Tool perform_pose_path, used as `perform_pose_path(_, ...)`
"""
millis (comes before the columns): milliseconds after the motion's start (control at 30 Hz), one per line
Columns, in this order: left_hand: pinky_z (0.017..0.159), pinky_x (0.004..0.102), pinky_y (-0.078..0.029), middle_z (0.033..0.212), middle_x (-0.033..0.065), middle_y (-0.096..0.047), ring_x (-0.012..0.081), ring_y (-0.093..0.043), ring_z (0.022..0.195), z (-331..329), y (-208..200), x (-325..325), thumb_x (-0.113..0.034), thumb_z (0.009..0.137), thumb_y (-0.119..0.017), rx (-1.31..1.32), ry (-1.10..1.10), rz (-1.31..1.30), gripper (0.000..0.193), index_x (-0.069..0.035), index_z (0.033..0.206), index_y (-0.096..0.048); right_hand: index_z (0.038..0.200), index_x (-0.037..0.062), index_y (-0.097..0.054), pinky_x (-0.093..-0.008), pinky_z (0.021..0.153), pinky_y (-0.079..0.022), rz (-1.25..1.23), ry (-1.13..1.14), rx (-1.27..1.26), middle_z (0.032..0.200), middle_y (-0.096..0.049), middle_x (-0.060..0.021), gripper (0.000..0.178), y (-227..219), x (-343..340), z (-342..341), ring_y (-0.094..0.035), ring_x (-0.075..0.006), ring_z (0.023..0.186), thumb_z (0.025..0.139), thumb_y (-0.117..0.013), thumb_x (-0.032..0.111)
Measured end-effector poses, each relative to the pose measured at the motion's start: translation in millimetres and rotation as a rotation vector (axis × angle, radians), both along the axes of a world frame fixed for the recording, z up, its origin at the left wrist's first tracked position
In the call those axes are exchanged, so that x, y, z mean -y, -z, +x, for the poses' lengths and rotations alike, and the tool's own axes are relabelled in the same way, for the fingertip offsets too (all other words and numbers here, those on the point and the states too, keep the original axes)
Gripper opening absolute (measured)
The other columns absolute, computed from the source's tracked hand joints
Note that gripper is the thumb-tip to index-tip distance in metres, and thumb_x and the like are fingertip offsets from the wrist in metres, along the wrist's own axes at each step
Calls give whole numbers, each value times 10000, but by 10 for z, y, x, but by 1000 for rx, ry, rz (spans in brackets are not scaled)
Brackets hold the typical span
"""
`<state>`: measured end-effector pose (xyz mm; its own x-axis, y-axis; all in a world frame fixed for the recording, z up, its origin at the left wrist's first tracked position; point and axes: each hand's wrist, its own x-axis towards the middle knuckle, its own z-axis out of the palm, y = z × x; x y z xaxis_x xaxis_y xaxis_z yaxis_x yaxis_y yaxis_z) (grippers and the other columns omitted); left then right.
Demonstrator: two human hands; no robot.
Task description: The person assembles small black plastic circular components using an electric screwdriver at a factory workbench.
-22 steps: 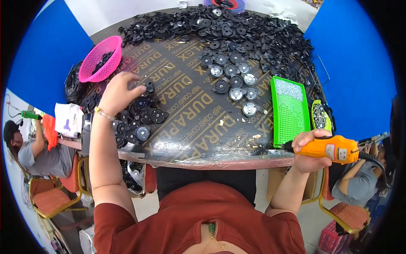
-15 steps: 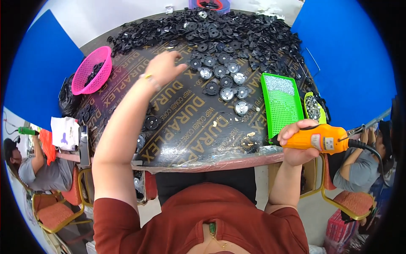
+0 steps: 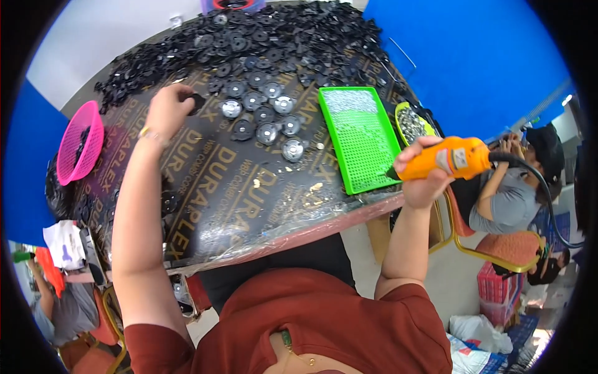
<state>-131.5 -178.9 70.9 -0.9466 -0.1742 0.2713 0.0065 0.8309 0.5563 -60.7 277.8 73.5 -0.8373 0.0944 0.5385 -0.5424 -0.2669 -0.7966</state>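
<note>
My right hand [image 3: 425,176] is wrapped round an orange electric screwdriver [image 3: 464,157], held level. Its dark nose points left, over the near right corner of the green tray [image 3: 354,187]. My left hand [image 3: 168,111] is above the left part of the table, with a small black plastic part [image 3: 198,103] between thumb and fingers; most of it is hidden. Several round black discs with metal centres [image 3: 266,133] lie in loose rows to the right of that hand. Small silvery pieces [image 3: 352,101] fill the far end of the tray.
A large heap of black plastic parts [image 3: 280,37] covers the far side of the table. A pink basket [image 3: 93,140] stands at the left, and a yellow-green dish of metal parts [image 3: 411,128] beside the tray. Blue panels [image 3: 473,56] flank the table. A person in grey [image 3: 504,199] sits at right.
The view has turned, so the table appears shifted left. My left hand, empty-looking before, now has a black part at its fingertips. My right hand still grips the screwdriver.
</note>
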Motion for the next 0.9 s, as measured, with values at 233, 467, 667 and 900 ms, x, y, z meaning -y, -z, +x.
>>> perform_pose_path(233, 805, 210, -476, 998, 27, -610, 77, -578, 902, 1109, -330, -1097, 16, 859, -565, -23, 277, 781, 230, 11, 1088, -584, 1076, -2, -524, -220, 524, -472, 29, 70, -15, 728, -628, -76, 749, 173, -94, -168, -585, -121, 559, 728, -726, 630)
perform_pose_path(467, 784, 251, -511, 1026, 67, -640, 112, -613, 898, 1235, 196, -1574, 14, 884, -574, 294, 386, 1328, 235, -3, 1118, -561, 1059, 4, -522, -228, 524, -472, 29, 60, -12, 718, -628, -80, 735, 170, -86, -184, -581, -125, 550, 730, -723, 630)
perform_pose_path(667, 735, 248, -521, 1054, 88, -651, 150, -653, 863, 1219, 571, -1630, -24, 894, -587, 512, 381, 1397, 257, -29, 1147, -543, 1045, 9, -514, -234, 504, -477, 36, 83, -23, 703, -617, -84, 746, 164, -48, -188, -579, -134, 541, 718, -720, 647)
perform_pose_path(900, 739, 242, -516, 1049, 84, -647, 144, -643, 878, 1270, 595, -1592, -11, 879, -598, 512, 377, 1400, 296, -29, 1168, -539, 1049, 18, -505, -229, 501, -472, 61, 101, -11, 711, -613, -89, 757, 153, -29, -178, -571, -137, 543, 714, -712, 664)
